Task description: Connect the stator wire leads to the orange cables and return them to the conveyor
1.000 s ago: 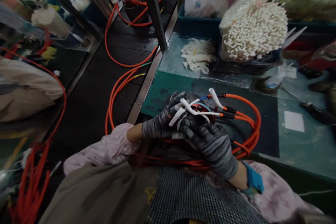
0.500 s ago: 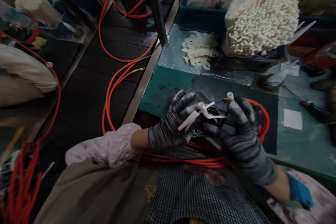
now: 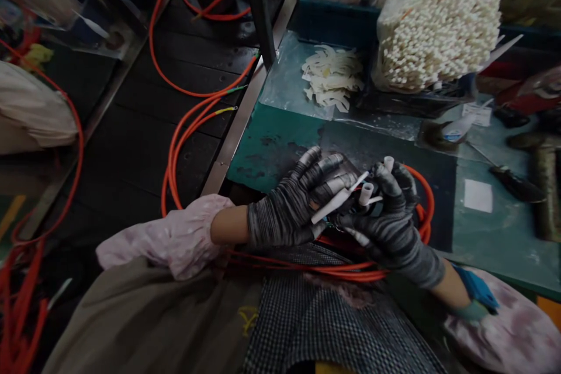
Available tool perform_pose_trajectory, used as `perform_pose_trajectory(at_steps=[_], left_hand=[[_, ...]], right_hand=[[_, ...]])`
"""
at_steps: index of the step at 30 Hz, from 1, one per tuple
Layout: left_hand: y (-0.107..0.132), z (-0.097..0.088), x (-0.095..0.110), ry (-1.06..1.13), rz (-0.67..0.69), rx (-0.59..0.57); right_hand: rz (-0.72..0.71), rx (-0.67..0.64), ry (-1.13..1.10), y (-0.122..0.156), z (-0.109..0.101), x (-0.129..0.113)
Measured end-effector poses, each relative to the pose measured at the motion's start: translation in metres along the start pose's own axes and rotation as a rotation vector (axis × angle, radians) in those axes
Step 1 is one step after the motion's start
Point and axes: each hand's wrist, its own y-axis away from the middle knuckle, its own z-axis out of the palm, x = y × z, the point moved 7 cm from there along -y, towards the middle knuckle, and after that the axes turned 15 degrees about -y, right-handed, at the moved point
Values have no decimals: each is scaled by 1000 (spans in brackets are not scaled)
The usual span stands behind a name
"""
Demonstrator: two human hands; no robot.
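Both my hands wear grey striped gloves and meet over the near edge of a green bench (image 3: 272,146). My left hand (image 3: 293,207) is closed round a bunch of thin wires tipped with white tubes (image 3: 335,201). My right hand (image 3: 390,222) is closed on two more white tube ends (image 3: 367,191) of the same bundle, fingers pinched just right of the left hand. An orange cable coil (image 3: 427,210) loops round behind my right hand and across my lap.
A clear bag of white tubes (image 3: 438,35) stands in a dark tray at the back right. A loose heap of white strips (image 3: 331,79) lies on a plastic sheet. More orange cable (image 3: 184,128) runs over the dark floor at left. Tools (image 3: 517,184) lie at right.
My right hand has moved up from below the bundle and closed on the white tube ends beside my left hand. The spread-out wire ends are now gathered together.
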Motion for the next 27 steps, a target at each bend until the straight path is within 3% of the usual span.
perform_pose_trajectory(at_steps=[6, 11, 13, 15, 17, 19, 23, 27], left_hand=[[2, 0, 2, -15, 22, -63], [1, -1, -1, 37, 2, -61], [2, 1, -2, 71, -13, -5], [5, 1, -4, 127, -74, 138], [16, 3, -10, 196, -217, 312], [29, 10, -13, 250, -349, 412], [39, 21, -11, 263, -428, 392], [25, 19, -12, 222, -385, 330]], right_hand=[[-98, -44, 40, 2, 3, -4], [-81, -36, 54, 2, 1, -10], [-146, -68, 125, 2, 3, -21], [-197, -106, 187, 1, 5, -32], [-216, -115, 210, 0, 6, -39], [-205, -126, 206, -3, 7, -42], [-182, -125, 185, -8, 5, -39], [-241, -121, 213, -10, -7, -29]])
